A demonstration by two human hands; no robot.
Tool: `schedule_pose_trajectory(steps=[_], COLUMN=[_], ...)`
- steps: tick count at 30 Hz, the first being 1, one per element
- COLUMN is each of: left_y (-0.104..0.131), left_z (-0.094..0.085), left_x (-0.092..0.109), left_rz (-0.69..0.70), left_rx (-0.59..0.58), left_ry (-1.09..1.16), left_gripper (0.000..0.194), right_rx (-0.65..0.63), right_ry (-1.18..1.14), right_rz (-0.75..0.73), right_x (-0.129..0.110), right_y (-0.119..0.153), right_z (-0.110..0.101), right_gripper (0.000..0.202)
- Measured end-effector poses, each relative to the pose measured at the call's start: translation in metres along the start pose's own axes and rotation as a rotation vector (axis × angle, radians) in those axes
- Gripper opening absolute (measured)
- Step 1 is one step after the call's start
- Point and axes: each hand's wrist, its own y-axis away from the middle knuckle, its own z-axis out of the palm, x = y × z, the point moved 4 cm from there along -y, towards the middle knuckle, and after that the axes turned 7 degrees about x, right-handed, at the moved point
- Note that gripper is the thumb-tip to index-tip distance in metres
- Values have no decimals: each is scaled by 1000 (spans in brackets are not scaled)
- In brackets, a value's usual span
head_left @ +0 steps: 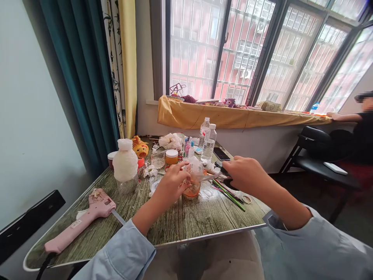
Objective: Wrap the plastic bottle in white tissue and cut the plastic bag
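My left hand (172,182) is closed around the side of a small clear plastic bottle (194,188) with a white wrapped top and an orange tint near its base. My right hand (246,174) grips a pair of scissors (210,177); their blades point left and reach the bottle's right side. Whether they touch it, I cannot tell. Beyond my left hand stand a jar with a white lid (171,156) and a clear cup (157,159). Green and dark thin sticks (231,196) lie below the scissors.
A pink glue gun (84,223) lies at the table's left, near a white-wrapped bottle (125,163). Two water bottles (208,144) and a phone (221,153) are at the back right. A black chair (323,167) and another person (363,132) are farther right.
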Motion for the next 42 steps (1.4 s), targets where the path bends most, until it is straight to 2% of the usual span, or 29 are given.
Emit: schedule_pose_trajectory(steps=[2, 4, 5, 7, 9, 11, 14, 19, 24, 32, 35, 42], left_y=[-3, -9, -12, -19, -25, -29, -31, -25, -18, -10, -7, -6], left_z=[0, -1, -2, -5, -7, -7, -3, 3, 8, 32, 34, 28], left_x=[1, 3, 4, 6, 7, 10, 15, 27, 40, 63, 60, 43], left_rz=[-4, -6, -7, -3, 19, 60, 145, 360, 581, 535, 552, 708], left_rx=[-21, -49, -65, -104, -144, -176, -197, -120, -110, -58, -63, -123], left_ry=[-14, -24, -28, -39, -54, -81, -160, -334, -491, -788, -805, -697], left_gripper=[10, 10, 11, 14, 18, 22, 20, 9, 18, 22, 22, 9], right_rx=[88, 202, 242, 241, 236, 258, 298, 351, 359, 351, 345, 325], right_ry=[-158, -481, -682, -1025, -1167, -1212, -1258, -1257, -1260, -1241, -1238, -1255], right_rz=[172, 278, 294, 272, 273, 291, 324, 388, 405, 417, 399, 343], right_x=[12, 11, 6, -12, -29, -40, -42, -33, -32, -35, -34, -32], right_y=[1, -2, -5, -14, -23, -30, -36, -38, -42, -45, -45, -45], right_z=[2, 8, 14, 30, 47, 59, 69, 73, 73, 65, 67, 70], right_gripper=[15, 17, 22, 31, 28, 18, 17, 18, 17, 14, 14, 13])
